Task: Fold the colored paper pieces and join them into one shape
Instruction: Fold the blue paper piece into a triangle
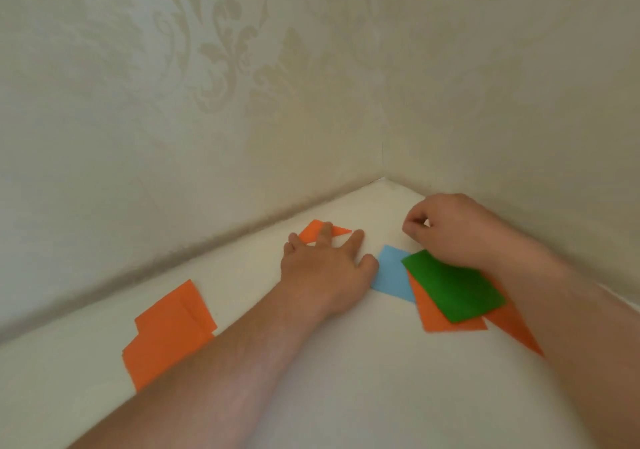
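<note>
Against the corner where two walls (242, 85) papered in a pale damask pattern meet, a white table (346, 379) carries several coloured papers. Two orange sheets (169, 331) lie overlapped at the left, partly hidden by the left forearm that crosses over their near edge. Near the right, a green sheet (453, 286) lies on top of an orange sheet (446, 320), with a blue sheet (393, 273) poking out from beneath on the left side and another orange piece (516, 327) running under the right forearm. A small folded orange piece (317, 231) lies farther back, towards the wall. The left hand (325, 265) lies flat, palm down, its fingers spread and straight, with fingertips (325, 228) pressing on the small orange piece and the thumb touching the edge of the blue sheet. The right hand (446, 230) hovers just behind the green sheet, knuckles up, fingers curled inward with thumb and forefinger brought together; whether they pinch anything cannot be told.
</note>
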Demonstrator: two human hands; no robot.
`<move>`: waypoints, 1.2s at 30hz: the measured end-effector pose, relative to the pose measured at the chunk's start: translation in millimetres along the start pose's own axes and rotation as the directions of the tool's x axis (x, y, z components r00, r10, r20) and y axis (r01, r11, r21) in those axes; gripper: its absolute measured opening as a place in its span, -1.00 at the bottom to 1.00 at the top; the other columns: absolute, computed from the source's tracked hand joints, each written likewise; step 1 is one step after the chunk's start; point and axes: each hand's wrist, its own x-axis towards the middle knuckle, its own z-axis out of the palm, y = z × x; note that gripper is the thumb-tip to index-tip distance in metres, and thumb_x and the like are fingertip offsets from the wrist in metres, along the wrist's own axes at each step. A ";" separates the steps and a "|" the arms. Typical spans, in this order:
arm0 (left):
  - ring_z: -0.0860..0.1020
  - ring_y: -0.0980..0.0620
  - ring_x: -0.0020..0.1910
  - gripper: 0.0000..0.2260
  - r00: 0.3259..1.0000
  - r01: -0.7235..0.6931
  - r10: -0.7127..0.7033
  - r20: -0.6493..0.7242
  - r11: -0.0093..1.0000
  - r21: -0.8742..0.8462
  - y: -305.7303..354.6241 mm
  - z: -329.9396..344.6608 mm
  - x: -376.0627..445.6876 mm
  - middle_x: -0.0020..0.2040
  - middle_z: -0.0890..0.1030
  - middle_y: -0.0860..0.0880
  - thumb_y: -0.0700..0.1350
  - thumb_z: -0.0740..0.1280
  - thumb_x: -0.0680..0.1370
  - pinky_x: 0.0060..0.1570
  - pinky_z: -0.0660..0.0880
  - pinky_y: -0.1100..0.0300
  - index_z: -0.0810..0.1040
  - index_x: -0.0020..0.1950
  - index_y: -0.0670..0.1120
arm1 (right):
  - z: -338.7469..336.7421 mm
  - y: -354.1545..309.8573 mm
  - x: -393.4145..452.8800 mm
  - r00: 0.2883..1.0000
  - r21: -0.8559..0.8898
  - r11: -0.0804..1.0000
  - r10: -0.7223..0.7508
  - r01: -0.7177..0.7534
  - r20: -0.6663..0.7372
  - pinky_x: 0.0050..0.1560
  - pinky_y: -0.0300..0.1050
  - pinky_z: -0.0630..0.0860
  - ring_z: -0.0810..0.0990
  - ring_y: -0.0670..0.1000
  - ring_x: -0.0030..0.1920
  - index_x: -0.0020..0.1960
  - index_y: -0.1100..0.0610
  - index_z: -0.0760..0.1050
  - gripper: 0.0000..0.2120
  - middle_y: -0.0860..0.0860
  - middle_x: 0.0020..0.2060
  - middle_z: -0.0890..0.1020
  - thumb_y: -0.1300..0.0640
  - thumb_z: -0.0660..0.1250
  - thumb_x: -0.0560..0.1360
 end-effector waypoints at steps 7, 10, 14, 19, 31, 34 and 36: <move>0.30 -0.34 0.45 -0.41 0.993 -0.073 0.062 -0.103 0.992 -0.106 8.0 -4.5 20.5 0.59 0.25 0.07 0.10 -0.01 0.60 0.38 0.31 -0.23 -0.07 0.62 0.31 | -3.5 6.3 1.4 0.993 0.024 0.999 -0.037 0.035 0.115 0.15 -0.09 0.56 0.61 -0.06 0.05 0.10 -0.10 0.67 -0.82 -0.16 0.08 0.68 -0.01 0.31 0.60; 0.39 -0.17 0.36 -0.52 0.985 -0.105 0.089 -0.146 0.989 -0.105 -1.7 -4.7 22.8 0.51 0.32 0.12 0.03 0.03 0.61 0.21 0.37 -0.10 0.23 0.56 0.22 | -6.4 8.1 -0.1 0.981 -0.024 0.998 -0.055 0.061 0.185 0.19 -0.11 0.52 0.58 -0.06 0.09 0.21 -0.11 0.63 -0.76 -0.15 0.14 0.63 -0.10 0.34 0.59; 0.37 -0.15 0.38 -0.59 0.991 -0.090 0.085 -0.107 0.995 -0.052 -10.5 -9.3 21.5 0.48 0.36 0.03 0.13 -0.04 0.67 0.27 0.35 -0.11 0.31 0.50 0.30 | -2.2 0.4 -2.2 0.967 -0.024 0.996 -0.082 0.091 0.241 0.19 -0.09 0.51 0.55 -0.08 0.10 0.25 -0.18 0.59 -0.66 -0.16 0.11 0.55 -0.25 0.38 0.53; 0.30 -0.17 0.41 -0.57 0.976 -0.108 0.096 -0.197 0.993 -0.051 -17.8 -1.8 20.1 0.53 0.30 0.02 0.17 -0.04 0.67 0.36 0.26 -0.12 0.18 0.54 0.40 | 20.0 -13.8 -2.7 0.968 0.072 0.986 -0.163 0.152 0.190 0.14 -0.12 0.50 0.53 -0.11 0.05 0.12 -0.23 0.59 -0.75 -0.19 0.01 0.51 -0.20 0.47 0.47; 0.61 0.17 0.00 -0.70 0.968 -0.250 0.149 -0.202 0.636 -0.730 -26.7 -26.8 13.4 0.06 0.62 0.17 -0.07 0.44 0.53 -0.03 0.51 0.20 0.55 0.21 0.19 | 40.1 -22.1 1.4 0.983 0.454 0.882 -0.172 0.125 0.062 -0.25 -0.30 0.41 0.47 -0.21 -0.35 0.05 -0.22 0.59 -0.64 -0.13 -0.15 0.60 0.13 0.59 0.39; 0.59 0.22 0.08 -0.43 0.919 -0.354 0.381 -0.102 0.685 -0.637 -24.1 -23.9 6.6 0.17 0.56 0.20 0.09 0.59 0.42 0.09 0.57 0.17 0.41 0.33 0.27 | 40.8 -20.6 2.9 0.983 0.508 0.852 -0.174 0.126 0.049 -0.22 -0.23 0.48 0.48 -0.19 -0.34 -0.01 -0.13 0.63 -0.72 -0.12 -0.21 0.60 0.23 0.53 0.43; 0.57 0.20 0.07 -0.32 0.884 -0.435 0.459 -0.089 0.736 -0.520 -23.7 -23.5 3.6 0.15 0.52 0.17 0.08 0.62 0.39 0.08 0.57 0.18 0.33 0.38 0.26 | 39.9 -18.9 4.5 0.988 0.538 0.835 -0.152 0.116 0.023 -0.20 -0.21 0.49 0.50 -0.14 -0.31 -0.05 -0.07 0.66 -0.74 -0.11 -0.24 0.62 0.30 0.45 0.48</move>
